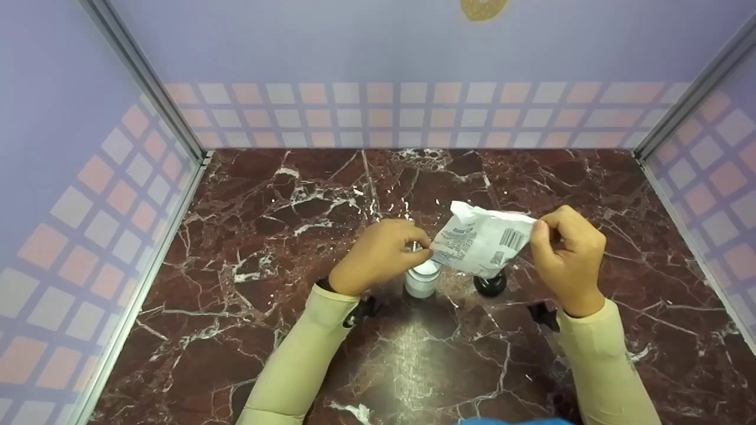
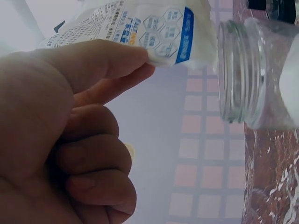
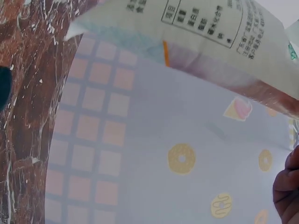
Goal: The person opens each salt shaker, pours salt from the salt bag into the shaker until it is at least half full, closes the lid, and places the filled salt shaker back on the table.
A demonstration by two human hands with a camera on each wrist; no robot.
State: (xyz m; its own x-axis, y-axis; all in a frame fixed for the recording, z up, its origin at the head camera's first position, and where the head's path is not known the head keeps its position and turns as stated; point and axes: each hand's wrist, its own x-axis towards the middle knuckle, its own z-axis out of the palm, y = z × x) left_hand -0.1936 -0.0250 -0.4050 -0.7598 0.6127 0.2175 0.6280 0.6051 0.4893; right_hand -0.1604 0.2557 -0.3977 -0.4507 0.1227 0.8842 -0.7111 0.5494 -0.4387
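A white printed salt bag [image 1: 487, 241] is held tilted above the table between both hands. My left hand [image 1: 381, 255] pinches its lower left corner between thumb and forefinger, the other fingers curled in the left wrist view. My right hand [image 1: 572, 254] pinches the bag's right end. Below the left fingertips stands a clear glass jar [image 1: 422, 285], uncovered, with white stuff inside. In the left wrist view, the bag's corner [image 2: 184, 37] is close to the jar's threaded mouth [image 2: 229, 72]. Whether anything is pouring cannot be made out.
A round black object [image 1: 490, 285], partly hidden by the bag, stands right of the jar. White specks lie scattered on the dark red marbled table [image 1: 307, 218]. Panels enclose the back and sides, the back wall [image 1: 331, 53] tiled along its bottom.
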